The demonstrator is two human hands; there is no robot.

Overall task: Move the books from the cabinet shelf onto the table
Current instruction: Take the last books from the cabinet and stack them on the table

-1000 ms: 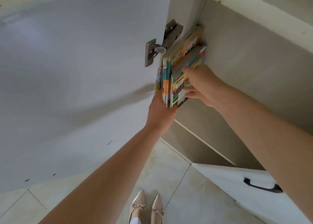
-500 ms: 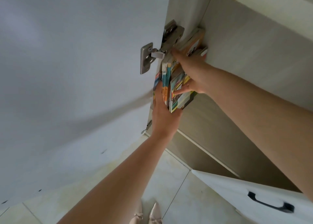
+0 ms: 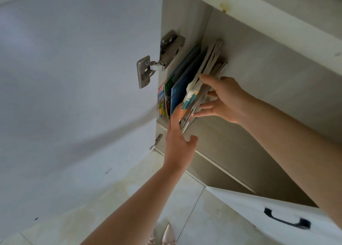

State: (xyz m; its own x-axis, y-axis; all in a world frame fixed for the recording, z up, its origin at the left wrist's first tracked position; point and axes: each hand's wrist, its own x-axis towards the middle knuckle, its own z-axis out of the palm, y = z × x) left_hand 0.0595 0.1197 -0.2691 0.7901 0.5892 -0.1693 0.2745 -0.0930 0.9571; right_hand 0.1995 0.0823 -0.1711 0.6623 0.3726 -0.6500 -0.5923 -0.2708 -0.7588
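Observation:
Several thin colourful books (image 3: 185,78) stand upright at the left end of the cabinet shelf (image 3: 240,157), just beside the hinge. The row has split. My right hand (image 3: 227,100) pinches the rightmost few books (image 3: 211,59), thumb on their left face and fingers on their right, and they lean to the right. My left hand (image 3: 177,144) reaches up from below with straight fingers laid against the covers near the blue book, thumb spread out to the side. No table is in view.
The open white cabinet door (image 3: 74,78) fills the left, held by a metal hinge (image 3: 161,59). A lower white door with a black handle (image 3: 285,220) stands open at the bottom right. Pale floor tiles and my shoes (image 3: 166,233) lie below.
My right hand has dropped from the top of the stack and taken the rightmost books, tipping them away from the others. My left hand's fingers have slid up along the covers.

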